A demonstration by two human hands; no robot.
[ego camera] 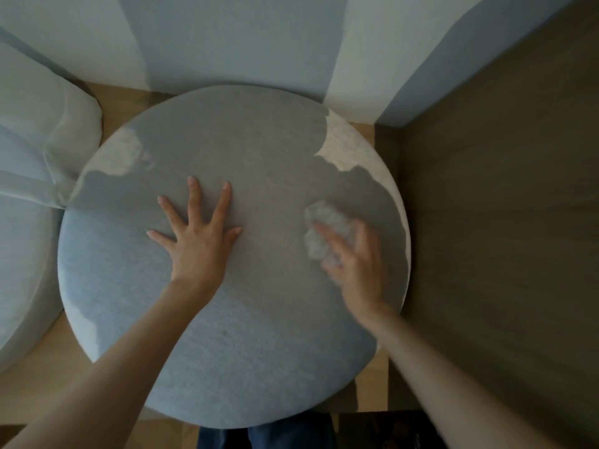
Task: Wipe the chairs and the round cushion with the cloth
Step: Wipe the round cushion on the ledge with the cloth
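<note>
A large round grey cushion (246, 335) fills the middle of the head view. My left hand (197, 238) lies flat on its centre, fingers spread and straight, pressing down. On the cushion's right side my right hand (355, 257) holds a crumpled white cloth (327, 228) against the fabric; that hand is blurred with motion. A pale upholstered chair (29, 176) stands at the left, its rounded edge touching the cushion.
A white wall corner (233, 40) rises behind the cushion. A brown wooden panel (505, 202) runs along the right side. Light wooden floor (39, 384) shows at lower left. My dark trousers (262, 437) appear at the bottom edge.
</note>
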